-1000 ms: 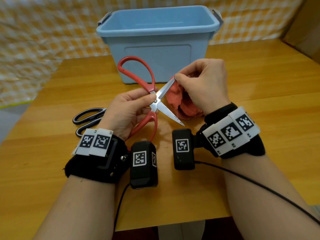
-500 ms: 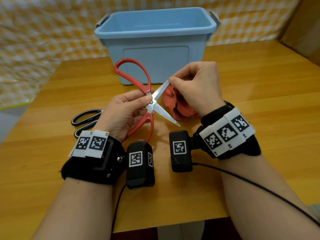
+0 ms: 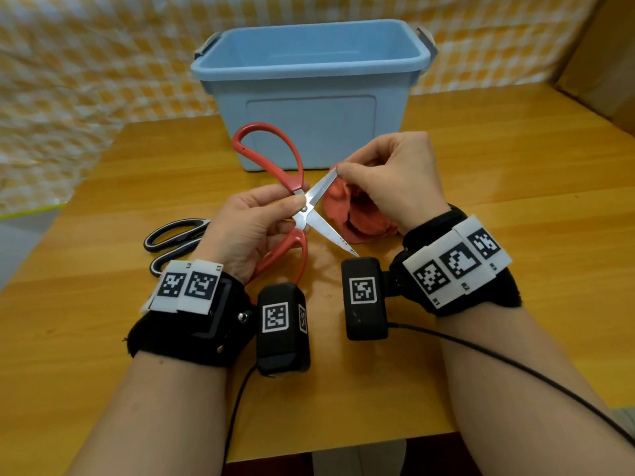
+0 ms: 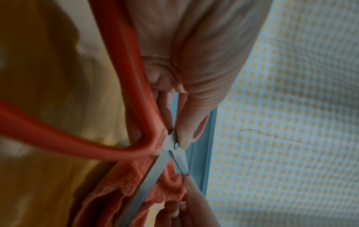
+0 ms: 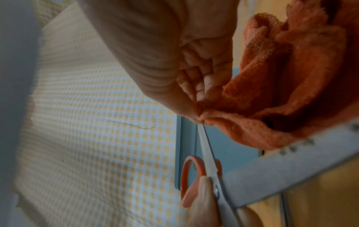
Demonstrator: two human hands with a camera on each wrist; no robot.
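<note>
Red-handled scissors (image 3: pixel 299 214) (image 4: pixel 108 138) (image 5: pixel 209 170) are held above the wooden table with their blades spread apart. My left hand (image 3: pixel 254 228) (image 4: pixel 184 107) pinches them at the pivot, thumb on top. My right hand (image 3: pixel 388 180) (image 5: pixel 174 76) holds a crumpled orange-red cloth (image 3: pixel 354 218) (image 4: pixel 165 184) (image 5: pixel 281 86) and pinches it round the tip of the upper blade. The lower blade points down toward the right wrist camera.
An open light-blue plastic bin (image 3: pixel 309 94) stands on the table (image 3: pixel 515 201) just behind the hands. Black-handled scissors (image 3: pixel 175 242) lie flat to the left. A checked yellow-white cloth (image 3: pixel 86 80) hangs behind the table. Cables run from both wrist cameras toward me.
My right hand with the cloth has slid outward along the upper blade to its tip. The scissors and left hand stay about where they were.
</note>
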